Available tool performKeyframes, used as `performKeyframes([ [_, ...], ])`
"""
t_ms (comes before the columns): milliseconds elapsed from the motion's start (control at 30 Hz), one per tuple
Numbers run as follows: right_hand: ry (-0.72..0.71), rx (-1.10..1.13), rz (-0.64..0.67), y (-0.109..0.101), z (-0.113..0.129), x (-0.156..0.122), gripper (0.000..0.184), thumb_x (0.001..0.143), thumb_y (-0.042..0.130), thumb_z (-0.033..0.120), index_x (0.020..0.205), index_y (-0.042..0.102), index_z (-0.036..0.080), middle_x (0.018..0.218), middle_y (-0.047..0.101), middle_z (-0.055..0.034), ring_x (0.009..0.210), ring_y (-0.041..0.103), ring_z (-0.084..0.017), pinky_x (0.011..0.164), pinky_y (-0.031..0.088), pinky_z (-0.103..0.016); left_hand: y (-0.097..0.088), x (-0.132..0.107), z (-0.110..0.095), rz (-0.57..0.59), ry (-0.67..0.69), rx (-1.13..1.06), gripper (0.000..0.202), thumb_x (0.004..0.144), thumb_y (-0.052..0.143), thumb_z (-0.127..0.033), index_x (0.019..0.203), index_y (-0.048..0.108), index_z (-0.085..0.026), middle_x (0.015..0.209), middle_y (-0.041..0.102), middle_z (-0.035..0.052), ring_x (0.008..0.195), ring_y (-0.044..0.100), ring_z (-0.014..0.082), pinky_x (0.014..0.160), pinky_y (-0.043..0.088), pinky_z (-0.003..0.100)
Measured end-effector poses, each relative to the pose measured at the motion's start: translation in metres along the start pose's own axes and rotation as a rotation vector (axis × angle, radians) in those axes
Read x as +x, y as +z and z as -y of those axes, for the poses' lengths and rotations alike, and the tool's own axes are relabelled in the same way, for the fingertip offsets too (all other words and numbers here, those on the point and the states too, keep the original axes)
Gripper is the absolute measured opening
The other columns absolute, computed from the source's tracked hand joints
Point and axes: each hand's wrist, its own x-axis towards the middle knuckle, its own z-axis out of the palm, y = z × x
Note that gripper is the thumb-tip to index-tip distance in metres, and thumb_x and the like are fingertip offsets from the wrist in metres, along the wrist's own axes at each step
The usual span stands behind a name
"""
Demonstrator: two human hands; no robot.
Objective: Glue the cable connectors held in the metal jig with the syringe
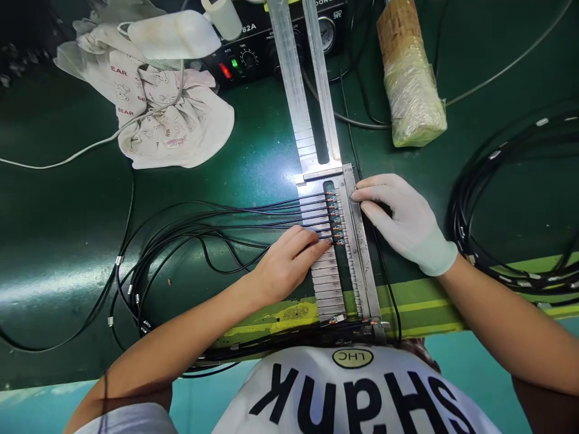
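Observation:
A long slotted metal fixture lies on the dark green bench in front of me. Several thin black cables run from the left into its slots, their small red-tipped ends lined up along the central groove. My bare left hand rests on the fixture's left side, fingers together and pressing a cable down near the lowest filled slot. My right hand, in a white glove, lies on the fixture's right rail with fingers stretched flat against its edge.
A coil of black cables lies at the right. A crumpled printed cloth sits at the back left beside a control box with lit indicators. A plastic-wrapped block stands at the back right. Yellow-green tape marks the bench's front edge.

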Motion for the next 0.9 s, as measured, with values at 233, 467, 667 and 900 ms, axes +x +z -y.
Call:
performKeyframes([
  [233, 0.002, -0.012, 0.001, 0.001, -0.001, -0.001, 0.02, 0.098, 0.053, 0.023, 0.11, 0.069, 0.024, 0.112, 0.067, -0.0051, 0.109, 0.063, -0.023, 0.099, 0.05, -0.042, -0.007, -0.004, -0.011, 0.001, -0.069, 0.132, 0.03, 0.095, 0.055, -0.008, 0.124, 0.059, -0.014, 0.104, 0.058, 0.01, 0.094, 0.052, 0.0207, 0.082, 0.046, 0.037],
  [467, -0.013, -0.127, 0.065, 0.003, -0.004, -0.002, 0.018, 0.094, 0.059, 0.03, 0.107, 0.07, 0.026, 0.086, 0.067, -0.0015, 0.083, 0.061, -0.022, 0.079, 0.048, -0.04, 0.002, -0.018, -0.018, 0.047, -0.127, 0.189, 0.037, 0.1, 0.047, -0.013, 0.136, 0.053, -0.016, 0.096, 0.059, 0.0074, 0.084, 0.049, 0.0184, 0.074, 0.046, 0.033],
  [667, -0.047, -0.103, 0.007, 0.003, 0.002, -0.011, 0.019, 0.094, 0.058, 0.027, 0.106, 0.071, 0.024, 0.093, 0.071, -0.0033, 0.086, 0.064, -0.022, 0.082, 0.049, -0.038, -0.02, -0.022, -0.049, 0.107, -0.261, 0.067, 0.034, 0.102, 0.047, -0.026, 0.134, 0.051, -0.017, 0.103, 0.063, 0.0083, 0.092, 0.055, 0.0206, 0.082, 0.047, 0.036],
  [900, -0.063, -0.103, -0.025, 0.004, 0.002, -0.023, 0.023, 0.094, 0.056, 0.027, 0.109, 0.073, 0.023, 0.104, 0.073, -0.004, 0.096, 0.066, -0.024, 0.087, 0.051, -0.039, -0.038, -0.109, -0.119, 0.453, -0.477, 0.005, 0.046, 0.09, 0.066, -0.053, 0.115, 0.055, -0.017, 0.115, 0.058, 0.0113, 0.101, 0.054, 0.0275, 0.083, 0.049, 0.041],
])
